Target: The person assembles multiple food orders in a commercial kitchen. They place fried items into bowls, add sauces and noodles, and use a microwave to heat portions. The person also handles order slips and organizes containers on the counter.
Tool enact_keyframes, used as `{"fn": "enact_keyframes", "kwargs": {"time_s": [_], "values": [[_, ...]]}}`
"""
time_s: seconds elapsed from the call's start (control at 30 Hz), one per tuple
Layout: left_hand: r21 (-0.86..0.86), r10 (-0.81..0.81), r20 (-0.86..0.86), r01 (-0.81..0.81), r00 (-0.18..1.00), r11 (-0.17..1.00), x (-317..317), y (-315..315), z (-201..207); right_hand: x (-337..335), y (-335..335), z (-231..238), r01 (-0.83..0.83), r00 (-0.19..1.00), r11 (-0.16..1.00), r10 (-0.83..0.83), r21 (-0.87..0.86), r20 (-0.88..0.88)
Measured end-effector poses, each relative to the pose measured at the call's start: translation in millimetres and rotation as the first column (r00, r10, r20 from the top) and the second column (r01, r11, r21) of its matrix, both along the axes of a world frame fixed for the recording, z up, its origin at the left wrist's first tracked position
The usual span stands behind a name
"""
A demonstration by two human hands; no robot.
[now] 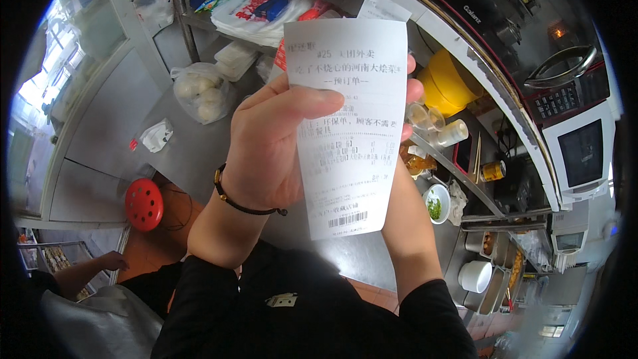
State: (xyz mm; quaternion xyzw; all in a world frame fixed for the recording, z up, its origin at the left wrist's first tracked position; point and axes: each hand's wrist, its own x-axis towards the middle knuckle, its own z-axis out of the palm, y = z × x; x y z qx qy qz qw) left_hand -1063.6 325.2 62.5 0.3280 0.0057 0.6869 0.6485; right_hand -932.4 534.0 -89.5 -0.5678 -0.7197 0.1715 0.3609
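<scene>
A long white printed receipt (352, 179) is held up before me, upright and slightly tilted. My left hand (266, 139), with a dark beaded bracelet at the wrist, is closed on its left side, thumb across the front. Several fingertips show past the receipt's right edge; I cannot tell which hand they belong to. My right forearm (413, 242) rises from below and passes behind the paper. Most or all of my right hand is hidden there, so its grip does not show. Another white slip (384, 6) sticks out behind the receipt's top.
Beyond lies a metal counter with a bag of pale round items (201, 93), white plastic bags (256, 16) and a crumpled wrapper (157, 135). To the right are a yellow container (446, 83), a bowl of chopped greens (436, 204) and a microwave (578, 139). A red stool (144, 204) and another person's hand (114, 261) are left.
</scene>
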Motion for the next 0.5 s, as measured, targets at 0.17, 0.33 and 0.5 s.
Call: {"fn": "enact_keyframes", "kwargs": {"time_s": [0.17, 0.33, 0.5], "values": [[0.011, 0.0, -0.039, 0.0, 0.999, 1.0, 7.8, -11.3, 2.6, 25.9, -10.9, -19.5, -0.004, 0.998, 0.995, -0.002, -0.101, -0.056], [0.029, -0.026, -0.059, 0.028, 0.998, 0.999, 24.1, -10.5, -1.1, 69.5, -49.7, -11.0, -0.366, 0.766, 0.903, 0.156, -0.223, -0.623], [-0.004, -0.063, -0.078, 0.063, 0.995, 0.998, 44.9, 2.2, -3.7, 114.5, -92.7, 62.1, -0.481, 0.475, 0.834, -0.011, -0.271, -0.88]]}}
